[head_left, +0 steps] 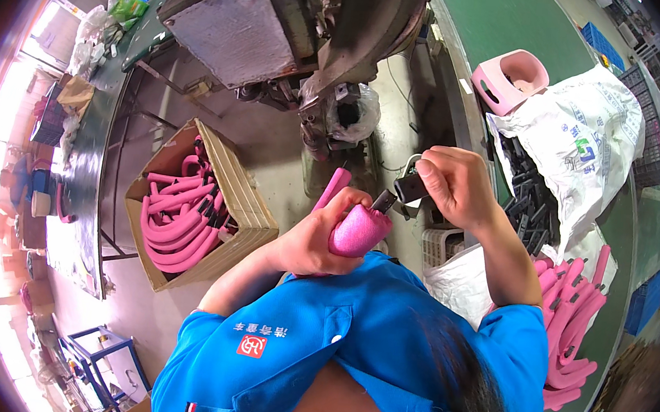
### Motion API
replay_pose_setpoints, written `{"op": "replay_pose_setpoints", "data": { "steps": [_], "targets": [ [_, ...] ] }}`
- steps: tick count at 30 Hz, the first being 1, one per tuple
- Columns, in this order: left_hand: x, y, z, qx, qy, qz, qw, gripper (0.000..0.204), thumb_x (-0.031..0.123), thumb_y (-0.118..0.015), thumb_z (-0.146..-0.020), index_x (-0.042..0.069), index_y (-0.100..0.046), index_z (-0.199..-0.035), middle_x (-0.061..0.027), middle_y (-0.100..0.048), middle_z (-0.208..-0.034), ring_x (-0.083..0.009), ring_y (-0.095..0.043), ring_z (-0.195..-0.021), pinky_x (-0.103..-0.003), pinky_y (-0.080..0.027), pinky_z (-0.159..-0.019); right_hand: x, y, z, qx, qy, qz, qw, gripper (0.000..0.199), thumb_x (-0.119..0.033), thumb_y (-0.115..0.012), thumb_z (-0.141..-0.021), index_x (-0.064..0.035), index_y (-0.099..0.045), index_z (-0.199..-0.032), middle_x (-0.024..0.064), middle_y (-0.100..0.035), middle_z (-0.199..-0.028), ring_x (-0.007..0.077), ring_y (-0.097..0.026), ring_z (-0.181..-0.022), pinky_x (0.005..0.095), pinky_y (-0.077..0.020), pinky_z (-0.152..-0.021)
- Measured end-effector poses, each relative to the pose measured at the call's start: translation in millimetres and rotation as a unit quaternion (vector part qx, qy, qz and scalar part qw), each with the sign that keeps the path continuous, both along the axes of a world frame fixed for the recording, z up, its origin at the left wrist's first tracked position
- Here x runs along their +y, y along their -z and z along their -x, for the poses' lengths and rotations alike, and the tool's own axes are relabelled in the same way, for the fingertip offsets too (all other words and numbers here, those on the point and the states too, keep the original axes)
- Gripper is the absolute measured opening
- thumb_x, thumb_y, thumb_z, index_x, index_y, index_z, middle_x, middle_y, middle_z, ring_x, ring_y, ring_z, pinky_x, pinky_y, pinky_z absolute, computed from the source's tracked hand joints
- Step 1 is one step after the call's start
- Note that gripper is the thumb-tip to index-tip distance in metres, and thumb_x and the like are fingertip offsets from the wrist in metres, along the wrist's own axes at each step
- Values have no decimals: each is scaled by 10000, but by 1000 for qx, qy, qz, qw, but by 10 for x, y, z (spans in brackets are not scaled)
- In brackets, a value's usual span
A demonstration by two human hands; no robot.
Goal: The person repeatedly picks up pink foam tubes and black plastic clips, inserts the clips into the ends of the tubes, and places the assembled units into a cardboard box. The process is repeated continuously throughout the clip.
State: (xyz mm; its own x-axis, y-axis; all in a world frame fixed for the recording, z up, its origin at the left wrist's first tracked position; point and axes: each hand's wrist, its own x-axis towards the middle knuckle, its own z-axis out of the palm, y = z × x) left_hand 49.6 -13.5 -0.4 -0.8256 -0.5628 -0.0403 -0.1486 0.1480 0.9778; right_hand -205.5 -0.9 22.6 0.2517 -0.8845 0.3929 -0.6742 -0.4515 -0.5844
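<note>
My left hand (307, 239) is closed round a pink foam-covered curved tube (361, 232) in front of my chest. One pink end of it points away beyond my fingers, and a black tip (384, 201) sticks out at the nearer end. Just right of that tip, my right hand (457, 187) pinches a small black plastic part (410, 188). A narrow gap seems to lie between part and tip; whether they touch is hard to tell.
A cardboard box (247, 207) of pink curved tubes (179, 224) stands on the left. Ahead is a heavy machine (235, 33). On the green table (511, 18) at right are a pink plastic container (505, 84), a white woven sack (580, 126), black parts (530, 204) and more pink tubes (571, 321).
</note>
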Motion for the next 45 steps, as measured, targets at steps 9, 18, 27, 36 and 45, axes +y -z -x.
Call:
{"op": "replay_pose_setpoints", "data": {
  "steps": [9,18,27,36,45],
  "targets": [
    [24,-103,-159,22,-15,-105,994,626,148,-790,-732,65,-434,-1240,-39,-528,-1069,-124,-509,-1005,-284,-414,-884,-76,-53,-242,9,-18,118,993,242,-130,-554,-847,-34,-499,-632,92,-450,-579,275,-476,-509,367,-380,-472],
    [32,-54,-180,61,25,-160,985,522,127,-801,-733,71,-524,-1171,6,-532,-1012,-90,-498,-948,-249,-405,-847,-325,-105,-290,-3,-117,84,990,247,-104,-547,-865,-23,-538,-632,105,-473,-540,300,-504,-493,370,-409,-461],
    [11,-22,-270,81,3,-170,982,508,161,-807,-735,74,-537,-1156,3,-521,-996,-99,-501,-973,-269,-411,-844,-304,-52,-520,-34,-48,71,996,297,-96,-511,-881,-28,-500,-592,106,-468,-529,309,-482,-451,372,-388,-440],
    [52,102,-191,106,53,-167,979,392,163,-753,-784,48,-570,-1111,-42,-566,-945,-113,-524,-914,-282,-422,-829,-404,-217,-566,148,-220,119,957,177,-173,-615,-781,-100,-547,-635,33,-476,-548,233,-518,-483,342,-413,-440],
    [-284,366,-363,67,-2,-189,980,439,202,-781,-757,78,-531,-1096,14,-518,-921,-79,-480,-860,-258,-412,-801,-677,521,-739,-251,-3,-106,962,348,-219,-450,-977,-16,-511,-701,115,-482,-595,195,-423,-511,313,-366,-496]
  ]
}}
